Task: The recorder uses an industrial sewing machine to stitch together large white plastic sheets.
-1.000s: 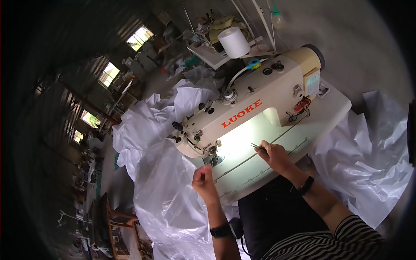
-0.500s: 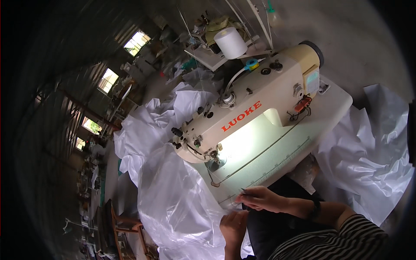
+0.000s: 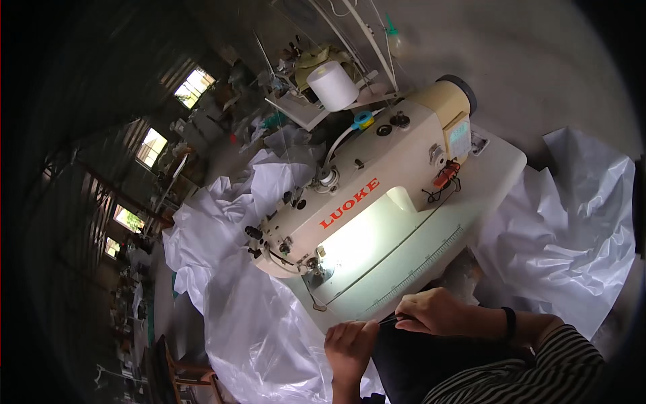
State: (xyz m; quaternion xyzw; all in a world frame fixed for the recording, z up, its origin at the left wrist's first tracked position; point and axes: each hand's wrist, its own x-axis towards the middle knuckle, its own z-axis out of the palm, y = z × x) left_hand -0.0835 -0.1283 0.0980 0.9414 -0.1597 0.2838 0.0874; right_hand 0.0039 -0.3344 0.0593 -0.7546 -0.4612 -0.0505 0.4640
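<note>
Dim workshop with small bright windows (image 3: 195, 86) in its dark wall at far left, seen from above a lit sewing station. At the near edge of the station, the person's bare right hand (image 3: 434, 313) is closed around a slim dark tool (image 3: 388, 320), perhaps metal, whose end points left. The bare left hand (image 3: 350, 343) is just beside that end, fingers curled and thumb drawn in; whether it pinches the tool, a thread or nothing cannot be told. The tool is between the two hands, above dark trousers (image 3: 417, 367), close to the machine's near edge.

Just beyond is a smooth pale machine bed (image 3: 431, 239) with a ruler scale along its near side. Over it stands a cream-white metal sewing machine (image 3: 370, 185), needle end to the left, lamp glowing beneath its arm. Shiny white crinkled sheeting (image 3: 249, 323) hangs in heavy folds along the left; more glossy white sheeting (image 3: 572, 222) is heaped at right. Behind the machine stands a fat white cone of thread (image 3: 333, 86).

As for progress, both hands are away from the needle and no sheeting shows beneath it, so this looks like handwork between stretches of stitching. No finished seam can be made out, so how much remains is unclear.
</note>
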